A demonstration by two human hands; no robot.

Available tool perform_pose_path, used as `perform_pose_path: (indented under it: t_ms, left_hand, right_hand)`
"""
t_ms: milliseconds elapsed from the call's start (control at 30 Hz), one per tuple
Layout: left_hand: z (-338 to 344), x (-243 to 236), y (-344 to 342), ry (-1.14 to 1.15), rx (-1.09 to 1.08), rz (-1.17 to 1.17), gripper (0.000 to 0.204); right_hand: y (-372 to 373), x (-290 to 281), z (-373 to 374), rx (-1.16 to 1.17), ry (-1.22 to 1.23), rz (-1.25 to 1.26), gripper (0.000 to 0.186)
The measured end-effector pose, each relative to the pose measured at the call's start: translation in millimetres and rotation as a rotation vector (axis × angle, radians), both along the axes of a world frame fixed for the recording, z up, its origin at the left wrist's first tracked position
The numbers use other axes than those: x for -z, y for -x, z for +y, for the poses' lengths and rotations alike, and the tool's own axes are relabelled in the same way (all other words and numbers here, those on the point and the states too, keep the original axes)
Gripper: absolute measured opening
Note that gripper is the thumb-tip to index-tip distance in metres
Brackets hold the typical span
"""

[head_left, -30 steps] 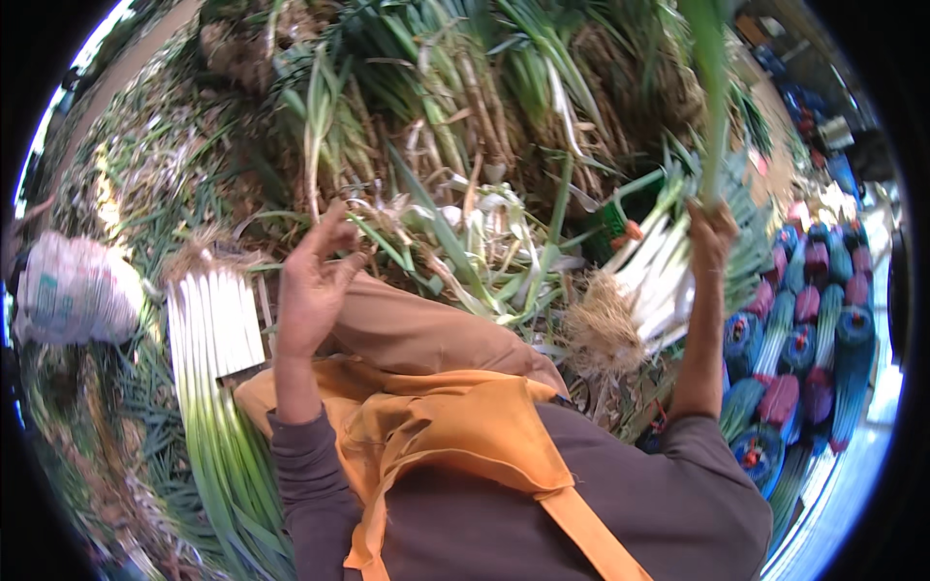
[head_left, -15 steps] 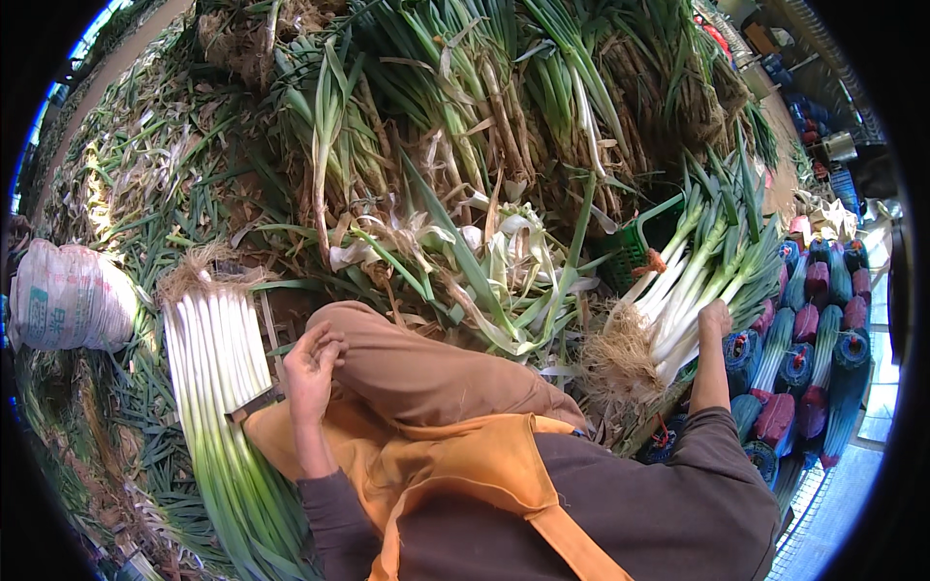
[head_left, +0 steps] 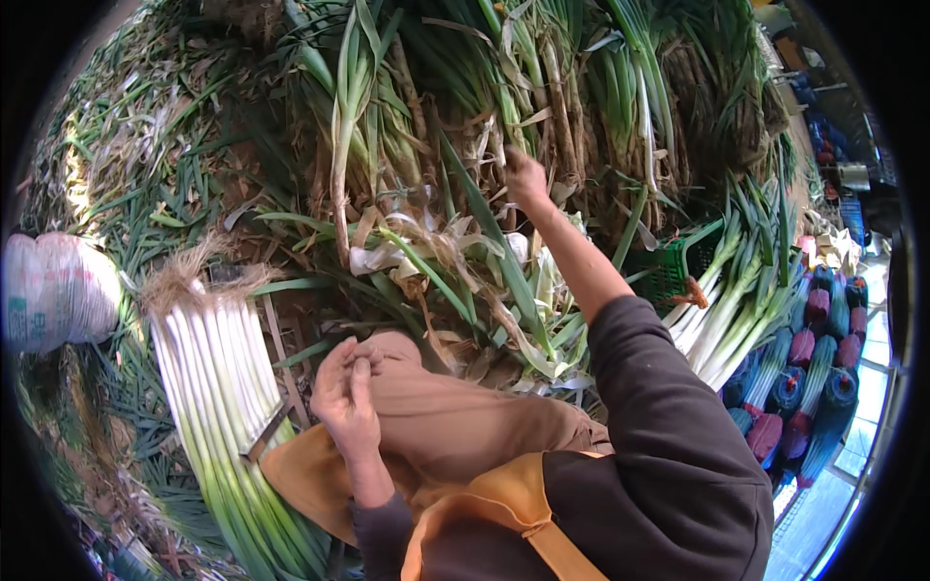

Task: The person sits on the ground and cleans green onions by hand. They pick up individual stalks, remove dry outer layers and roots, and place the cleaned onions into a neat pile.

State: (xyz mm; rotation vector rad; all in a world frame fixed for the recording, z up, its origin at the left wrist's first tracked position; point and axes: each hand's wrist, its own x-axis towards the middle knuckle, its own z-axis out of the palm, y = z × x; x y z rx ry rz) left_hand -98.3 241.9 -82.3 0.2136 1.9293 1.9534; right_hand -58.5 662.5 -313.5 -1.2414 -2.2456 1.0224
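My left hand (head_left: 351, 402) is held above my bent knee with loosely curled fingers apart and nothing visible in it. Beside it, to the left, lies a row of cleaned long green onions (head_left: 218, 358), white stalks with roots at the far end, a dark flat strip (head_left: 266, 433) across them. Stretched forward, my right hand (head_left: 526, 182) is closed among the stalks of a pile of uncleaned green onions (head_left: 465, 87); its fingers are partly hidden, so what they grip cannot be made out. Another cleaned heap of green onions (head_left: 741, 281) lies at the right, its root ends behind my right arm.
A green plastic crate (head_left: 673, 261) stands beside the right heap. Wrapped bundles in blue and purple (head_left: 804, 358) are stacked at far right. A white sack-like roll (head_left: 63, 290) is at far left. Loose peeled leaves (head_left: 174, 165) litter the ground.
My right hand has left the cleaned heap at the right and swung forward and left to the uncleaned pile. My left hand stays near the knee. The view has shifted somewhat.
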Motion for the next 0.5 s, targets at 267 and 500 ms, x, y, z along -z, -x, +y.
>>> perform_pose_path:
  t_ms: [267, 500]
  left_hand:
    - [-11.8, -0.7, 3.0, -0.095, -0.003, -0.056, 0.021]
    - [-2.7, -0.8, 0.4, -0.041, 0.041, 0.008, 0.023]
  right_hand:
    - [-42.1, 28.8, 129.4, 0.298, 0.338, -0.425, 0.068]
    - [-20.0, 7.3, 89.7, 0.326, 0.715, 0.06, 0.034]
